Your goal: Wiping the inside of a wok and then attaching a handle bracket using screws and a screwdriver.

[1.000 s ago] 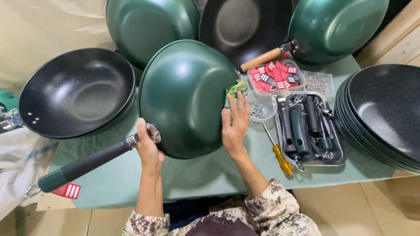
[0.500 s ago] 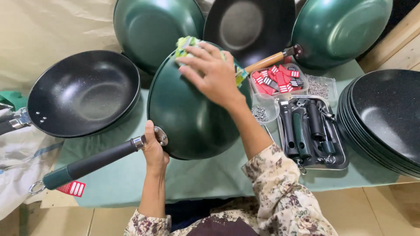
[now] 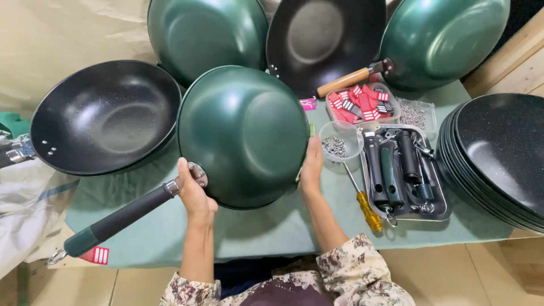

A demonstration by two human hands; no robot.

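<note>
Dark green wok (image 3: 243, 133) with a black handle (image 3: 122, 215); speckled black wok (image 3: 105, 116) at nine o'clock; pale green surface (image 3: 272, 226); yellow-handled screwdriver (image 3: 368, 209); floral-patterned sleeves (image 3: 362, 272).

Labels and packets around the upturned green wok (image 3: 243, 133)

Red-and-white striped tag (image 3: 95, 255) below-left, by the handle end; small pink label (image 3: 308, 103) at upper right rim; clear tray of red-and-white packets (image 3: 360, 103) further right.
</note>
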